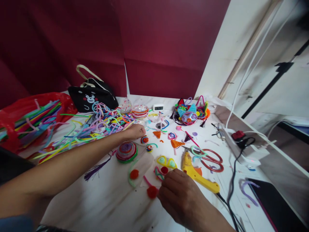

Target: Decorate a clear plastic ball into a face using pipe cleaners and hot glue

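My left hand (135,131) reaches forward with its fingers curled closed; anything inside them is hidden. Just beside it lies a small coiled orange and blue piece (144,140), and nearer to me is a spiral disc (126,151) of coiled pipe cleaners. My right hand (177,195) is low over the table, fingers bent together and their tips hidden. Close against its left side is a red pom-pom (152,192) with a pink pipe cleaner (146,181). Yellow-rimmed eye shapes (166,161) lie just beyond that hand, and an orange pom-pom (134,174) is to its left.
A yellow glue gun (199,175) and red-handled scissors (213,160) lie right of my right hand. Loose pipe cleaners (106,124), a red bag (9,112) and a black bag (90,96) are at left. Finished-looking ornaments (189,112) stand behind; a power strip (241,148) is at right.
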